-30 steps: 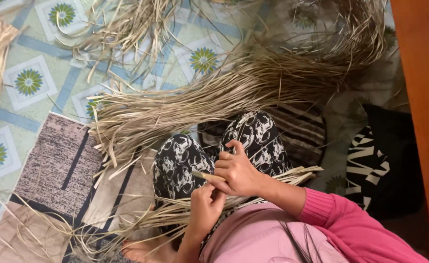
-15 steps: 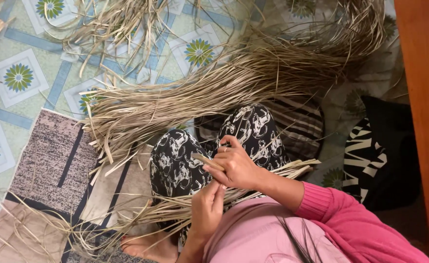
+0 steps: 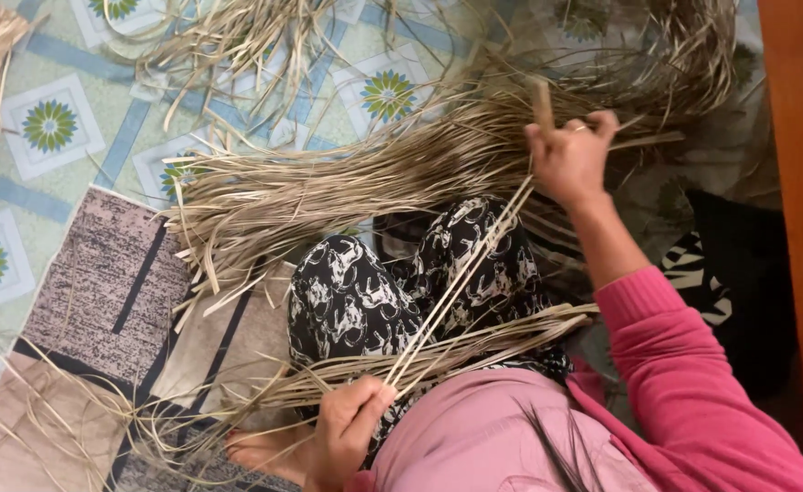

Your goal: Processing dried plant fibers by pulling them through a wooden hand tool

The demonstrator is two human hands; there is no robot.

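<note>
— What is seen spread over the floor?

— A patterned floor covering (image 3: 51,128) with green flower tiles is laid out, and a grey and brown mat (image 3: 92,301) is set at the lower left. Across the middle a big heap of dried leaf strips (image 3: 347,187) is spread, curving up toward the top right, where a wooden panel (image 3: 798,182) is seen at the edge.

— And nearer the person?

— Black and white patterned trousers (image 3: 365,296) are seen over the bent knees, and a pink sleeve (image 3: 684,364) is drawn along the right arm. A smaller sheaf of strips (image 3: 474,342) is laid across the lap.

— How are the hands placed?

— They are held well apart. The right hand (image 3: 570,159) is raised over the big heap and is closed around the upper ends of a few long strips (image 3: 465,273). The left hand (image 3: 347,428) is kept low by the lap, and the lower ends of the same strips are pinched between its fingers. The strips are thus stretched slantwise between both hands, above the knees. A bare foot (image 3: 265,451) is seen just beside the left hand.
</note>
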